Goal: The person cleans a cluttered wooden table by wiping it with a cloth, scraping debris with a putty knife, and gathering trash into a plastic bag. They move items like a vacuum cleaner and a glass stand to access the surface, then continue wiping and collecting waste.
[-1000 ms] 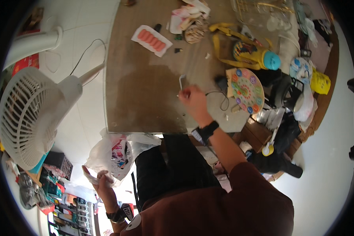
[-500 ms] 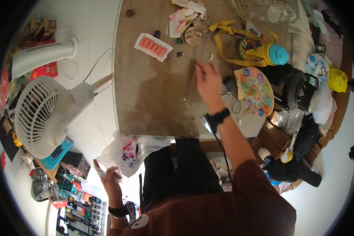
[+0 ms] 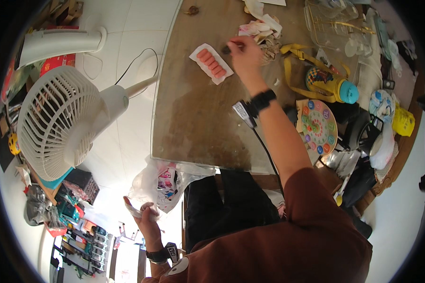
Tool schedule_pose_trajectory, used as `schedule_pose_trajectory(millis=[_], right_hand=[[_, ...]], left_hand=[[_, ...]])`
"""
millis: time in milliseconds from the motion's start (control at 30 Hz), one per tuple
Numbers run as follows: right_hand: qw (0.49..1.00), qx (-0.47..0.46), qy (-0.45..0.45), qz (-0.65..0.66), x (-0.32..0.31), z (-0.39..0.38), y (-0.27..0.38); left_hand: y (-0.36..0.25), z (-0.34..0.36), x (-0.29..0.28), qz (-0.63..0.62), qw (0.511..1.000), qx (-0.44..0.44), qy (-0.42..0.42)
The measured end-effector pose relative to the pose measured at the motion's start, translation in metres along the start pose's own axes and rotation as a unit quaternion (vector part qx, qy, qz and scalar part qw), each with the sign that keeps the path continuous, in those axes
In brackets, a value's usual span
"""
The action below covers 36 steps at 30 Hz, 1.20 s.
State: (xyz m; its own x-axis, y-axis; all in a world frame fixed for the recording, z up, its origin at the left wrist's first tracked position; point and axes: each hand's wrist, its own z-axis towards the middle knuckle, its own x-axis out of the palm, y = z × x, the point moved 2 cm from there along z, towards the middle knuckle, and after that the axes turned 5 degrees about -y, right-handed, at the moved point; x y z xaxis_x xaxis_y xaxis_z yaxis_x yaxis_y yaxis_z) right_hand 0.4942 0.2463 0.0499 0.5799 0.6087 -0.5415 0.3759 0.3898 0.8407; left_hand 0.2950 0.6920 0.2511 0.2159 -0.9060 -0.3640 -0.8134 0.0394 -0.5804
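My left hand (image 3: 148, 218), low at the left, grips the rim of a translucent plastic bag (image 3: 144, 186) hanging below the table's near edge. Through the bag's wall, colourful printed wrappers show. My right hand (image 3: 248, 59) is over the far part of the table with its fingers curled together. A small dark object (image 3: 227, 49) is at its fingertips; whether the fingers grip it is unclear. Just left of this hand, a white sheet (image 3: 194, 55) bears a row of pink sausage-shaped pieces (image 3: 211, 63). Crumpled stained tissues (image 3: 269, 24) lie beyond the hand, partly hidden by it.
On the table's right are a yellow-and-blue strapped bottle (image 3: 328, 86), a round toy clock (image 3: 319, 126) and a glass rack (image 3: 333, 23). A white fan (image 3: 63, 120) stands left of the table (image 3: 193, 122). A cable (image 3: 270, 165) runs from my right wrist.
My right hand has moved away from me and left, to beside the pink pieces. The whole view has shifted, moving the table rightward. My left hand still grips the bag.
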Motion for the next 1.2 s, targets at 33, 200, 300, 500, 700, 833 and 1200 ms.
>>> schedule_pose_trajectory(millis=[33,200,300,500,700,833,1200], right_hand=[[0.999,0.009,-0.019,0.038,-0.015,-0.006,0.000],[0.987,0.124,-0.095,0.027,-0.132,-0.097,-0.017],[0.956,0.281,-0.072,-0.042,-0.189,-0.156,-0.055],[0.948,0.050,-0.082,-0.303,-0.195,-0.174,-0.063],[0.978,-0.078,-0.009,-0.192,-0.042,-0.091,0.016],[0.970,0.064,0.076,-0.223,0.026,-0.064,0.036],[0.957,0.165,0.101,-0.217,-0.149,-0.215,-0.046]], left_hand=[[0.001,0.001,0.000,-0.010,1.000,-0.003,0.002],[0.000,0.007,0.003,-0.022,1.000,-0.012,0.010],[-0.006,0.011,0.004,-0.011,1.000,-0.002,0.019],[-0.016,0.015,0.003,-0.002,1.000,-0.002,0.018],[-0.019,0.016,0.002,0.015,1.000,0.014,0.010],[-0.014,0.016,0.003,0.029,0.999,0.020,-0.002],[-0.011,0.023,0.004,0.043,0.999,0.018,0.000]])
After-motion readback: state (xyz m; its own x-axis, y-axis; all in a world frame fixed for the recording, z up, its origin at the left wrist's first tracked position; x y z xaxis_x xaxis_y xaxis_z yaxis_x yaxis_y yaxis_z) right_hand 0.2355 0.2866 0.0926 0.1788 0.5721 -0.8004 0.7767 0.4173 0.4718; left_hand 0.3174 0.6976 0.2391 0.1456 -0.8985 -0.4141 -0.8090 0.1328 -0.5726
